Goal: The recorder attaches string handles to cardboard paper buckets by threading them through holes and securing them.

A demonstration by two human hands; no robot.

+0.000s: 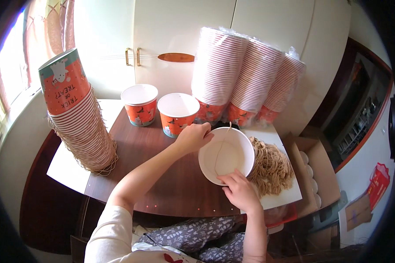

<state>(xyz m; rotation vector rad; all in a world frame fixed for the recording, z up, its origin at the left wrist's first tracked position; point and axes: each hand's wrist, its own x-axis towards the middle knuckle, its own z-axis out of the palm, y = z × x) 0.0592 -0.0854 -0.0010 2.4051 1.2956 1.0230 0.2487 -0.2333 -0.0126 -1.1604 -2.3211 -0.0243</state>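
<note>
While our right hand (238, 188) grips the near rim of the white-lined paper bucket (239, 149), our left hand (193, 138) is curled closed at its far-left rim; the left fingertips are turned out of sight, so we cannot tell whether they pinch the rim, a cord or nothing. The bucket sits right of the middle of the counter (140, 179), its mouth facing up toward us, just beside the loose heap of tan cords (272, 168). One thin cord (218, 155) runs down inside the wall, with a short end standing up at the far rim.

We judge the step in hand to be fixing this cord to the bucket, with one side perhaps caught and the other not yet secured. If so, the next move calls for our right hand to steady the rim while the left draws the cord through, without creasing the paper.

At far left we have a tall stack of upturned buckets (81, 138) with cords hanging around it; beyond our hands stand two upright buckets (178, 116) and the plastic-wrapped stacks (221, 65).
</note>
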